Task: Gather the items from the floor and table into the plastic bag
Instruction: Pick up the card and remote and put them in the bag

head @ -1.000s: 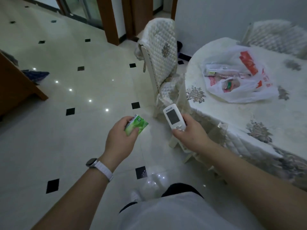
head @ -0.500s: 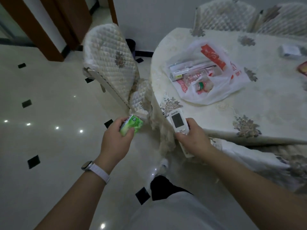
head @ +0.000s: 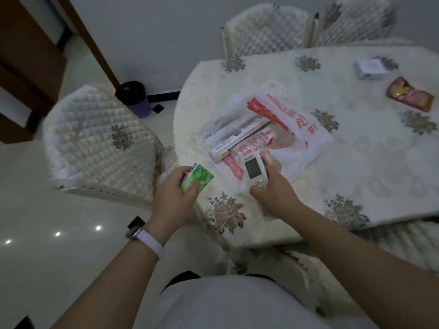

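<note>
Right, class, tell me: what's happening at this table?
A person stands at the table, the left hand gripping a green packet, the right hand holding a white device at the near edge of the plastic bag, which already holds several items. A red packet and a white box lie farther back, not yet bagged.
</note>
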`<state>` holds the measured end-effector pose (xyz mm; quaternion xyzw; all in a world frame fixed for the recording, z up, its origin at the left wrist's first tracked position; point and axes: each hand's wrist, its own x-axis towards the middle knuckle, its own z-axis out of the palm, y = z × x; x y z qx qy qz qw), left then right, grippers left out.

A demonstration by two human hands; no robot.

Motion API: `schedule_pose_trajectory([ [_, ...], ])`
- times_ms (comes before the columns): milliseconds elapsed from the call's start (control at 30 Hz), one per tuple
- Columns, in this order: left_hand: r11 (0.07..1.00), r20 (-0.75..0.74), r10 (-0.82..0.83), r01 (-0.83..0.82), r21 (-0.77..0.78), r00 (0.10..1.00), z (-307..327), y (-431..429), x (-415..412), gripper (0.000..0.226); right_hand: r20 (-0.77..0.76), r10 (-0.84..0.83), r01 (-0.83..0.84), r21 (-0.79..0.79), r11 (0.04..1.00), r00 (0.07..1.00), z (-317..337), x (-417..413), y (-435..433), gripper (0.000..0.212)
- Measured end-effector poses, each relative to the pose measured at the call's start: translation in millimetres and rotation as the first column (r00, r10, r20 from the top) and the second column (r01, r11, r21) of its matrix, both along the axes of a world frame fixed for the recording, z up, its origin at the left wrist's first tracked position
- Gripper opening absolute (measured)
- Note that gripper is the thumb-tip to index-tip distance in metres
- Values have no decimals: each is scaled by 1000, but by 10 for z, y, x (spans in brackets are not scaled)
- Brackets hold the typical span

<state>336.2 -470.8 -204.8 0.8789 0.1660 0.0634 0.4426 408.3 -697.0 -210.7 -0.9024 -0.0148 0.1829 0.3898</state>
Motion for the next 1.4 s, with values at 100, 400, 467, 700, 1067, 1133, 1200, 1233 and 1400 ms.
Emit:
schedule_pose_trajectory([
  [100,999,15,-39,39,5,999,-5,126,380,26,1,-44,44,-15,999,999,-26,141,9,47],
  [400,931,-67,-365,363,-50,928,-343,204,1569,20,-3,-229,229,-47,972,973,-81,735,314,49],
  [467,897,-84,-440,433,-88,894,-418,222,1842,22,-27,-304,302,-59,951,952,-94,883,388,52],
  [700,787,-85,-612,596,-160,786,-589,286,2821,25,-46,-538,531,-110,840,842,-247,1491,670,51],
  [1067,714,-70,-699,689,-124,711,-890,-24,3656,35,62,-742,744,-99,661,667,-549,2227,822,36],
  [1133,707,-73,-706,699,-101,704,-934,-81,3722,38,47,-749,748,-120,653,661,-549,2313,829,35],
  [1200,701,-68,-713,708,-87,697,-962,-133,3770,38,43,-759,757,-136,639,649,-550,2376,830,27],
  [1233,696,-64,-718,713,-84,693,-970,-154,3785,38,43,-763,760,-141,635,645,-547,2393,831,20],
  [1400,644,-3,-765,765,-9,644,-944,-116,3723,39,65,-728,726,-179,664,682,-504,2300,851,22],
])
